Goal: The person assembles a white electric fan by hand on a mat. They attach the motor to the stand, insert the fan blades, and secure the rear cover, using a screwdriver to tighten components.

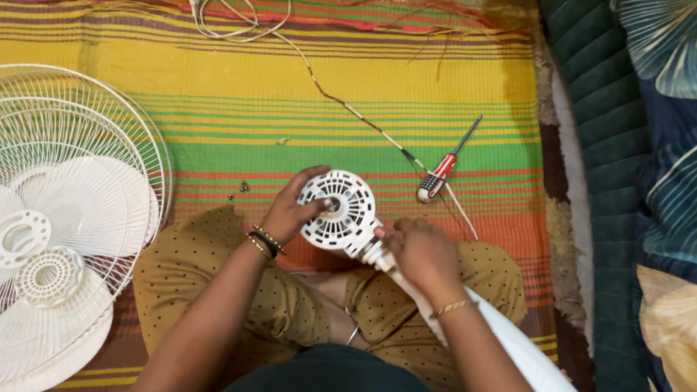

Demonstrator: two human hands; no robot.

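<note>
Open mat (336,101) lies ahead of the knees, wide and bare. A screwdriver (443,172) and a thin cord (327,95) cross it on the right. Fan guards and blades (17,227) fill the left side; a cushion (642,224) walls off the right.

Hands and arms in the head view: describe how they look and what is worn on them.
Both forearms are bare, with no sleeves in view. The left hand has two bangles at the wrist, one thin and gold-coloured, one dark with gold-coloured beads. The right hand has a single thin gold-coloured bangle. No gloves; any rings are too small to tell.
</note>
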